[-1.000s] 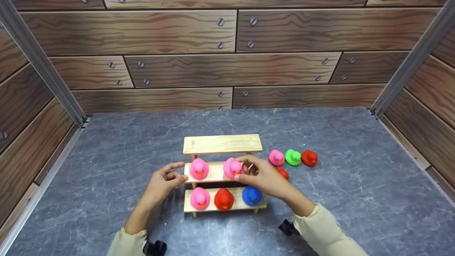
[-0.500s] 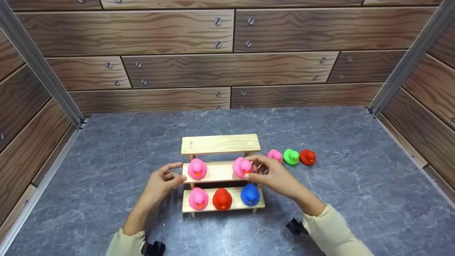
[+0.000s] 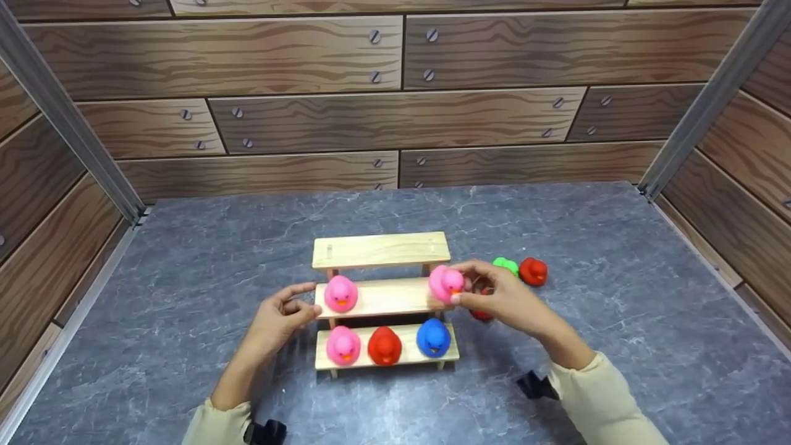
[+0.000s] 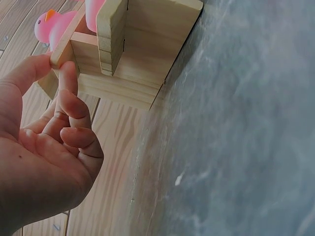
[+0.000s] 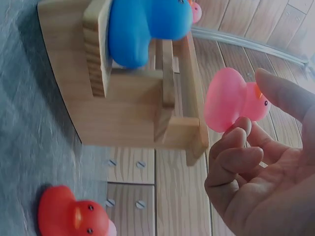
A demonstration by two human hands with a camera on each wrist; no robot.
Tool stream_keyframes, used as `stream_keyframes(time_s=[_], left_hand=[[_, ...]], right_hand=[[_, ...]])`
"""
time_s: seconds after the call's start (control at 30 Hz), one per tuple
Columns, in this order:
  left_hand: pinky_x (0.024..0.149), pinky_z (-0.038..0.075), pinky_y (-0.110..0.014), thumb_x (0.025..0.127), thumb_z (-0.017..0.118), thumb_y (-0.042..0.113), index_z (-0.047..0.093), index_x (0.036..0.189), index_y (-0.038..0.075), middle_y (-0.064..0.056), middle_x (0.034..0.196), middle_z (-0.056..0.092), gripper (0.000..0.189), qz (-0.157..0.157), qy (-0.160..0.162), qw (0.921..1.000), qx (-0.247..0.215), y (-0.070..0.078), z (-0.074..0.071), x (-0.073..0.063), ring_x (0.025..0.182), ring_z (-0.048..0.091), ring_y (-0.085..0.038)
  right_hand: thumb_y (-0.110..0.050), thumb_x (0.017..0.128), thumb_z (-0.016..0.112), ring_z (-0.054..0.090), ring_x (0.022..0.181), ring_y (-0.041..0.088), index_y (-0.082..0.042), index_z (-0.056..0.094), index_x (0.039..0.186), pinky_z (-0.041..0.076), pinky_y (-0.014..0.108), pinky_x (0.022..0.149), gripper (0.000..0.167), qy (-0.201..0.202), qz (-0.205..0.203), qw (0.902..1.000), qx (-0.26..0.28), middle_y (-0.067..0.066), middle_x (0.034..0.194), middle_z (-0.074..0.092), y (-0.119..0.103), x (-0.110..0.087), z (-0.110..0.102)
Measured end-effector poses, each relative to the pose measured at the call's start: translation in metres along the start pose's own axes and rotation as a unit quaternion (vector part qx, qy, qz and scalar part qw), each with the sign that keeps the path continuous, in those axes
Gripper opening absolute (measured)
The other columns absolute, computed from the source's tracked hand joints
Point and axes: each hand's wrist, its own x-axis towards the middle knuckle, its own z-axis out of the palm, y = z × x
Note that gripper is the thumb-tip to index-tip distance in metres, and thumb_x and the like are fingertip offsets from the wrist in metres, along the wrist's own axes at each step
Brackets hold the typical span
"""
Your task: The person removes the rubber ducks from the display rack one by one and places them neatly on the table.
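A three-tier wooden display stand (image 3: 389,298) stands mid-table. My left hand (image 3: 281,318) pinches the left end of its middle step between thumb and index finger, as the left wrist view shows. With thumb and fingers, my right hand (image 3: 503,303) holds a pink rubber duck (image 3: 445,284) at the right end of that step; the right wrist view has the duck (image 5: 229,101) raised off the wood. Another pink duck (image 3: 340,294) sits at the step's left. Along the bottom step are a pink duck (image 3: 343,347), a red duck (image 3: 384,347) and a blue duck (image 3: 433,340).
On the grey marbled table (image 3: 204,266), right of the stand, are a green duck (image 3: 505,266) and a red duck (image 3: 533,272). Another red duck (image 3: 481,315) is mostly hidden by my right hand. Wood-patterned panels (image 3: 309,123) enclose the back and sides.
My right hand has moved the pink duck rightward along the middle step to its right end and lifted it slightly. The left hand has kept its place on the stand.
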Motion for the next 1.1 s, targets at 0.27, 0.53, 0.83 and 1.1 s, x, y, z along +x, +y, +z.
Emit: stream_keyframes(time_s=[0.27,0.53,0.83,1.1], left_hand=[[0.065,0.042,-0.022,0.084,0.068,0.004,0.052,0.131,-0.003,0.007,0.071,0.063,0.05,0.007,-0.007,0.9999,-0.003,0.001,0.0,0.0,0.07,0.057,-0.01],[0.063,0.041,-0.022,0.084,0.069,0.005,0.052,0.131,-0.002,0.008,0.07,0.062,0.051,0.002,-0.005,1.0,-0.003,0.001,0.0,0.0,0.068,0.055,-0.01],[0.065,0.043,-0.022,0.084,0.069,0.004,0.052,0.132,-0.003,0.006,0.072,0.065,0.051,0.003,-0.005,1.0,-0.003,0.001,0.0,0.0,0.071,0.059,-0.011],[0.069,0.045,-0.025,0.084,0.069,0.007,0.053,0.131,-0.001,0.005,0.074,0.066,0.051,0.003,-0.002,0.9999,0.012,0.001,-0.001,0.0,0.077,0.063,-0.015]], right_hand=[[-0.016,0.085,0.073,0.051,0.081,0.012,0.004,0.058,0.123,0.043,0.021,0.071,0.046,0.009,0.001,0.9997,-0.023,0.006,0.092,0.057,0.007,-0.011,-0.02],[-0.018,0.084,0.074,0.05,0.079,0.015,-0.001,0.062,0.119,0.043,0.023,0.068,0.041,0.005,0.019,0.9993,-0.033,0.006,0.091,0.055,0.017,-0.017,-0.035],[-0.02,0.085,0.073,0.049,0.079,0.013,0.001,0.06,0.12,0.042,0.022,0.069,0.043,0.005,0.029,0.9983,-0.051,0.007,0.092,0.054,0.026,-0.024,-0.045],[-0.017,0.086,0.071,0.049,0.082,0.013,0.003,0.059,0.12,0.043,0.021,0.07,0.041,-0.006,0.033,0.9981,-0.052,0.009,0.094,0.055,0.036,-0.031,-0.055]])
